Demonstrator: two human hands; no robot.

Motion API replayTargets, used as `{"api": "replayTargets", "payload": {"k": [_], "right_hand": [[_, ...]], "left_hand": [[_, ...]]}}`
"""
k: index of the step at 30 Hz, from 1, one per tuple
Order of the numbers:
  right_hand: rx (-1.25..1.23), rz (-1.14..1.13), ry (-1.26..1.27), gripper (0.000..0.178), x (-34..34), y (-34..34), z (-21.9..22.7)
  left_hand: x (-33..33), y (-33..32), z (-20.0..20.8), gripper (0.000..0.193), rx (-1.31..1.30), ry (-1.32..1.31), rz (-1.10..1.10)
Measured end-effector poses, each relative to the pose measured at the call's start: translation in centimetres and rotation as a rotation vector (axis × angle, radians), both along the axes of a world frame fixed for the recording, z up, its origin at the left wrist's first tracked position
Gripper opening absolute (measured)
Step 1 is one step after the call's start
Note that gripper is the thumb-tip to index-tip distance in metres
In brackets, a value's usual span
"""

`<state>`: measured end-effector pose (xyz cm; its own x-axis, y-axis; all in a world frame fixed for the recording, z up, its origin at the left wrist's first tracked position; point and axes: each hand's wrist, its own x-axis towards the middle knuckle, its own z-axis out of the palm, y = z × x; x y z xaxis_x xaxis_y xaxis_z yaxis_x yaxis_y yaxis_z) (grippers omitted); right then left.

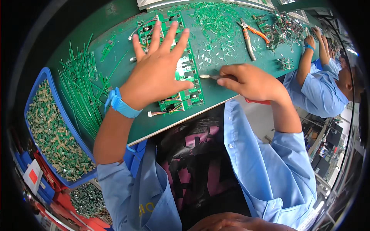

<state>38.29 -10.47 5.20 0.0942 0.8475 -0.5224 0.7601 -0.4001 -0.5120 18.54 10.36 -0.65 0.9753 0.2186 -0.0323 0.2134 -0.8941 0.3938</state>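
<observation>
My left hand (161, 71) lies with spread fingers over a long green circuit board panel (195, 86), its fingertips reaching toward the far end. Thin multicoloured wires with a white connector (150, 114) stick out at the panel's near left corner. Just right of the panel, my right hand (250, 81) is closed around a small hand tool with a pale tip (205, 76). That tip points left at the panel's edge. A red piece (258, 101) shows under this hand; whether it is the tool's handle I cannot tell.
Orange-handled cutters (249, 38) lie beyond my right hand. Green scraps (216, 23) litter the far table (227, 57), with boards and parts (283, 32) at right. Long green strips (79, 88) pile left, beside a blue bin (67, 111) of small pieces. A co-worker (320, 81) sits at right.
</observation>
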Motion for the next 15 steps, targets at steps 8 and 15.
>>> {"api": "replayTargets", "payload": {"k": [8,15], "right_hand": [[-0.146,-0.079,0.344,0.025,-0.8,-1.7,-2.2],[-0.037,0.023,-0.194,0.018,-5.9,-1.8,0.0]], "left_hand": [[0.0,-1.3,-0.1,0.127,0.045,0.071,-0.111],[0.2,-2.0,-0.4,0.127,0.03,0.062,-0.08]]}}
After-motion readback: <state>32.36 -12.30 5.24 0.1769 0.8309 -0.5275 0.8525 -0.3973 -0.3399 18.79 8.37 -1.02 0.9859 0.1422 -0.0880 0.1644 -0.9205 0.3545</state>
